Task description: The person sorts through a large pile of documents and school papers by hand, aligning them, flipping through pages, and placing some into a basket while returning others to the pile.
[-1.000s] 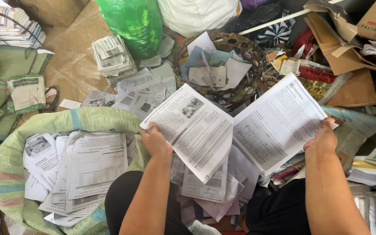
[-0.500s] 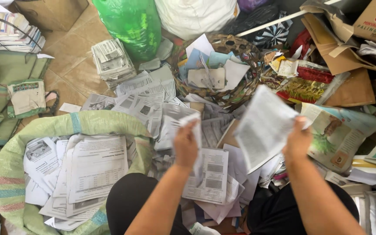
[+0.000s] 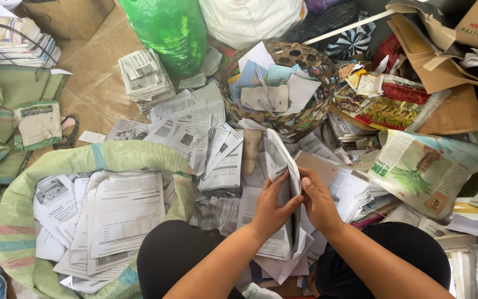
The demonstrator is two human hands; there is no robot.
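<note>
A printed paper booklet [image 3: 284,166] stands on edge, folded shut, between my two hands at the middle of the view. My left hand [image 3: 269,206] presses its left face and my right hand [image 3: 319,202] presses its right face. Both hands grip it above a heap of loose printed sheets [image 3: 217,149] on the floor. A green woven sack [image 3: 106,158] full of sheets lies open to the lower left, beside my left knee.
A woven basket [image 3: 305,58] with papers sits just beyond the booklet. A bundled newspaper stack [image 3: 142,77], a green plastic bag [image 3: 167,30] and a white bag [image 3: 250,19] stand behind. Cardboard [image 3: 449,66] and a printed sack [image 3: 432,163] crowd the right.
The booklet was spread open wide between my hands. I brought my hands together and folded it shut, so it now stands on edge.
</note>
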